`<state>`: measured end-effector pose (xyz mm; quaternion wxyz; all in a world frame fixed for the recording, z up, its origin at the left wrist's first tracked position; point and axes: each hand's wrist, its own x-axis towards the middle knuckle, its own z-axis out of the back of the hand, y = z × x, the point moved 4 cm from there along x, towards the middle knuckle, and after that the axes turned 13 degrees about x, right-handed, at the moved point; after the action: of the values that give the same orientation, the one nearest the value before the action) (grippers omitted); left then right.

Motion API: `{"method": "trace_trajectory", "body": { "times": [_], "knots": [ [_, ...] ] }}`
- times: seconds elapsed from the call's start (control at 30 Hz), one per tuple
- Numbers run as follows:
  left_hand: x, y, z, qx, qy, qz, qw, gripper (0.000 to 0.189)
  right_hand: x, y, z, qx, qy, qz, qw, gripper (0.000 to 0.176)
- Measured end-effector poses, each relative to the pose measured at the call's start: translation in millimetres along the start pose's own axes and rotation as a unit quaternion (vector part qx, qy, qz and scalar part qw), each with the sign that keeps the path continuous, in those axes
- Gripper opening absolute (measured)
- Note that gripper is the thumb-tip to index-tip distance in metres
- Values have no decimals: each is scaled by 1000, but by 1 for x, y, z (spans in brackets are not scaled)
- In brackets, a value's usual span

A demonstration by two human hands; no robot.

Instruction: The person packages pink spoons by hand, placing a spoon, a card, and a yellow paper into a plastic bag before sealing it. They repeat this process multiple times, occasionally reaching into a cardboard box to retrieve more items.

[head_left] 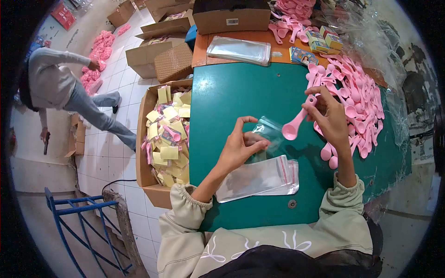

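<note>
My left hand [242,146] is closed on a small clear plastic bag [270,131] above the green table [232,97]. Pinched by its handle in my right hand [327,113] is a pink spoon [293,128], its bowl pointing down and left beside the bag. Below my left hand lies a stack of clear plastic sleeves [259,178] with red-striped edges. A large pile of pink spoons [359,97] spreads to the right of and behind my right hand.
An open carton [155,190] of packed yellow-card pieces stands left of the table. Further sleeves [238,50], small card packs [303,56] and a brown box [232,17] lie at the back. Another person [65,83] bends at the left, near a blue metal frame [85,208].
</note>
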<state>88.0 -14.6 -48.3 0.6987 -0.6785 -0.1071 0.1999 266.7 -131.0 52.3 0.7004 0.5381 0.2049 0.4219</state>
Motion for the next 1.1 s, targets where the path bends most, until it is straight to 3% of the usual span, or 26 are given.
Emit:
{"method": "trace_trajectory", "body": {
  "times": [0.17, 0.27, 0.4, 0.53, 0.67, 0.73, 0.83, 0.93, 1.03, 1.1],
  "knots": [
    [-2, -3, -1, -16, 29, 26, 999, 66, -3, -4, -13, 103, -43, 12, 994, 22],
    [-3, -5, -4, -55, 53, 35, 996, 66, -6, -2, -21, 146, -43, 8, 988, 22],
    [-4, -10, -3, -69, 52, 34, 996, 59, -10, -1, -30, 135, 3, -30, 990, 23],
    [-5, -14, -4, -90, 55, 2, 994, 57, -16, -3, -48, 92, 57, 9, 994, 24],
    [-6, -13, 0, -64, 41, 6, 997, 37, -17, -3, -48, 116, 48, 9, 992, 23],
    [-9, -14, 5, -72, 83, 42, 993, 30, -15, -3, -43, 114, 13, 34, 993, 21],
    [-9, -28, 10, -43, 92, 14, 995, 33, -16, 7, -45, 84, 53, 25, 995, 31],
    [-9, -33, 16, -67, 40, -10, 997, 34, -15, 21, -63, 54, 172, 200, 963, 50],
    [-14, -44, 22, -118, -10, -20, 993, 33, -15, 18, -76, 10, 258, 214, 942, 63],
    [-16, -50, 30, -100, -34, -72, 992, 33, 22, 15, -54, 77, 245, 204, 945, 52]
  ]
}}
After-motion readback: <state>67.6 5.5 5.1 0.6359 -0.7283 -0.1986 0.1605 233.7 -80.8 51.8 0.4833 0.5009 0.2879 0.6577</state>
